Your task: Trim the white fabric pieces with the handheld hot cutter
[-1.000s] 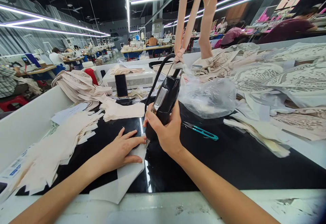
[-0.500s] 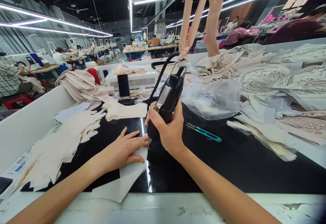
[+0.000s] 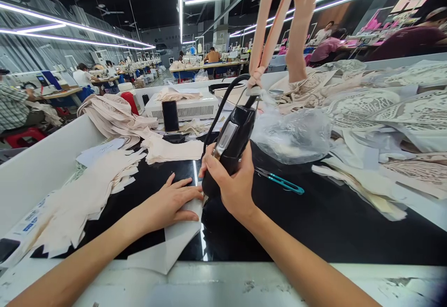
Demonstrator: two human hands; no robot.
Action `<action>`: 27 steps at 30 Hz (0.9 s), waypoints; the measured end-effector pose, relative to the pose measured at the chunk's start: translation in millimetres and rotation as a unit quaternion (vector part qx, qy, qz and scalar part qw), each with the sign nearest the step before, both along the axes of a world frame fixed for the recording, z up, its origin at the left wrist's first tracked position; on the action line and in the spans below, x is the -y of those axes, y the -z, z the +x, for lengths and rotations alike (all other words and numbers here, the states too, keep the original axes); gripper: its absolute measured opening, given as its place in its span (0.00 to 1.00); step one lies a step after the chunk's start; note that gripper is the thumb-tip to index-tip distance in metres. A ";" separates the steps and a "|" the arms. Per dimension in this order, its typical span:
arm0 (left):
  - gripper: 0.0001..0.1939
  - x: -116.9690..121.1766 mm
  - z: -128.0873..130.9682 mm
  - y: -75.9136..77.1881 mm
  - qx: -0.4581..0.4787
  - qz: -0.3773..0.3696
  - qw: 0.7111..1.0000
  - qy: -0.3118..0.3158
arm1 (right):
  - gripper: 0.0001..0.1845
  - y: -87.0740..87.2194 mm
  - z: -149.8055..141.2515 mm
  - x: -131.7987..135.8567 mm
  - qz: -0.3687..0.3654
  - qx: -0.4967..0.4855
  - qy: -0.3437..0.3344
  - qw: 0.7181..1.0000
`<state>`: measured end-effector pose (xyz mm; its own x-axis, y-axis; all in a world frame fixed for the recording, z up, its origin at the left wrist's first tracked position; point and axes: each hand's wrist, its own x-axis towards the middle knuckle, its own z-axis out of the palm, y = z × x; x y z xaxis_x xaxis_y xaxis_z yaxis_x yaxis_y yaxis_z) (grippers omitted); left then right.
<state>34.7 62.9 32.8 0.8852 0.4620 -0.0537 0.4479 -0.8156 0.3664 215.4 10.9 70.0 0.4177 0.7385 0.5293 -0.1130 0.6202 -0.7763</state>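
My right hand [image 3: 233, 181] is wrapped round a black corded hand tool [image 3: 234, 132] with a silver plate on its side. The tool stands tilted, its lower end at the black work surface; the tip is hidden from view. Under my left hand [image 3: 171, 207], which lies flat with fingers spread, is a pale fabric piece [image 3: 167, 251]. Its right edge reaches the foot of the tool, and its near corner hangs over the white table edge. Teal thread snips [image 3: 284, 183] lie to the right of my right hand.
Stacked pale fabric pieces [image 3: 80, 193] lie on the left, more [image 3: 174, 151] further back. A phone [image 3: 170, 116] leans against a white vented box [image 3: 199, 106]. Knotted pink fabric strips [image 3: 267, 32] hang above the tool. A clear plastic bag [image 3: 293, 137] and lace pieces [image 3: 366, 106] cover the right.
The tool and its hanging strips appear slightly further right, with the top of the tool leaning a little more that way. Both hands stay almost where they were.
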 end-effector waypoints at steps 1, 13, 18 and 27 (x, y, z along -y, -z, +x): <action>0.21 0.3 0.2 -0.8 0.001 -0.001 1.000 0.000 | 0.21 0.9 -0.5 0.8 -0.002 0.004 -0.001 1.000; 0.22 -4.0 -0.5 -0.1 0.009 -0.022 1.000 0.009 | 0.20 1.7 -3.5 10.2 -0.025 0.003 -0.001 1.000; 0.25 -4.9 2.2 -2.0 0.003 -0.017 1.000 0.008 | 0.18 5.2 -5.6 11.7 -0.032 0.007 -0.006 0.999; 0.10 35.4 -12.3 -2.5 0.106 0.169 0.978 -0.065 | 0.19 -5.3 2.3 12.7 -0.005 0.043 -0.002 0.999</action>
<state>22.4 27.6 35.3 0.7929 0.5309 0.2991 0.4991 -0.8474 0.1812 217.7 -1.8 75.3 0.3681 0.7455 0.5556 -0.0482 0.6120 -0.7894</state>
